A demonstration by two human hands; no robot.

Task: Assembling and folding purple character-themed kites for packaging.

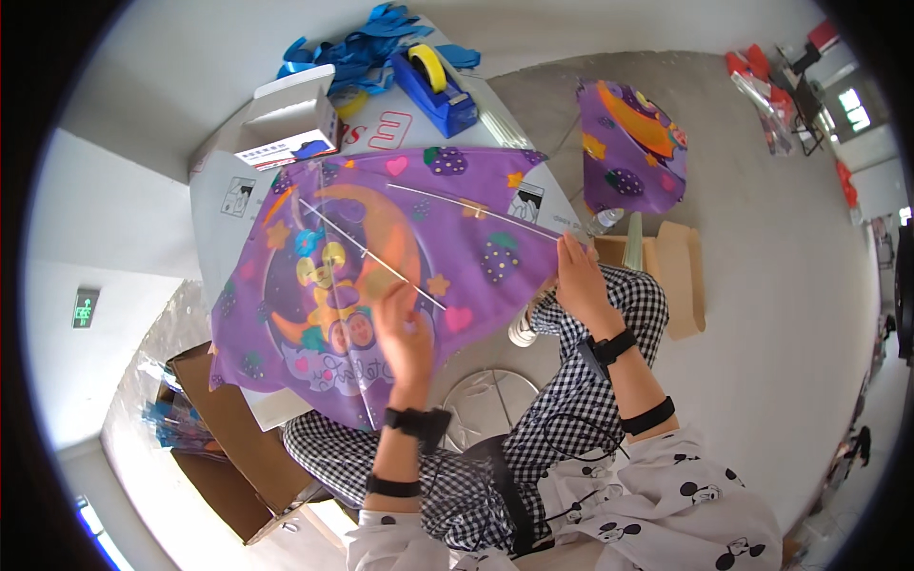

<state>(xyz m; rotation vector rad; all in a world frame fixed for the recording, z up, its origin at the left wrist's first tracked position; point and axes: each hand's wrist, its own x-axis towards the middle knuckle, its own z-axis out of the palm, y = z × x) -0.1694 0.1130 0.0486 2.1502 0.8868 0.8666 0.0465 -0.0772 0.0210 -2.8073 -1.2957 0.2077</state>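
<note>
A purple kite (pixel 476 285), seen from its back with a moon and cartoon figure showing through, is spread over the table edge and my lap. One white rod (pixel 333 227) slants across its middle; another white rod (pixel 476 207) runs toward the right corner. My right hand (pixel 581 281) pinches the kite's right corner by that rod's end. My left hand (pixel 404 333) is over the lower middle, fingers curled and slightly blurred close to the slanting rod. Whether they grip the rod or the fabric is hard to see.
On the table (pixel 214 224) are an opened white box (pixel 286 119), a blue tape dispenser (pixel 433 90) and blue ribbons (pixel 357 52). Another purple kite (pixel 633 147) lies beyond the table at right. Cardboard boxes stand at left (pixel 233 438) and right (pixel 681 276). A round stool (pixel 490 404) is below.
</note>
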